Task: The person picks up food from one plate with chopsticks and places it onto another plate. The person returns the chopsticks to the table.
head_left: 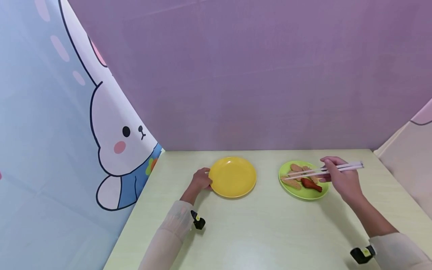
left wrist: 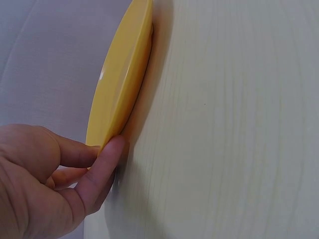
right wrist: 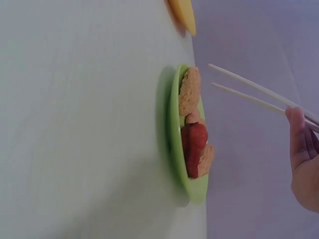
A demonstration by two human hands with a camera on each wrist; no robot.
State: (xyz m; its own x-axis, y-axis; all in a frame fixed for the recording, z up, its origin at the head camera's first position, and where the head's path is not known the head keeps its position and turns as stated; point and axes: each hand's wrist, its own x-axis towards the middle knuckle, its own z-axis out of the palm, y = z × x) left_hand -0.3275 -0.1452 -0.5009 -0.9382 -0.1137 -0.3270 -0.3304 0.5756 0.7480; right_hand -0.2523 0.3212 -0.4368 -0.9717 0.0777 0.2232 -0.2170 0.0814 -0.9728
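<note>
Left hand (head_left: 201, 179) pinches a yellow plate (head_left: 233, 177); right hand (head_left: 345, 182), cropped in its wrist view, grips chopsticks (head_left: 312, 174).

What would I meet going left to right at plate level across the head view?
Printed rabbit → left grip → yellow plate → green plate → right grip.
</note>
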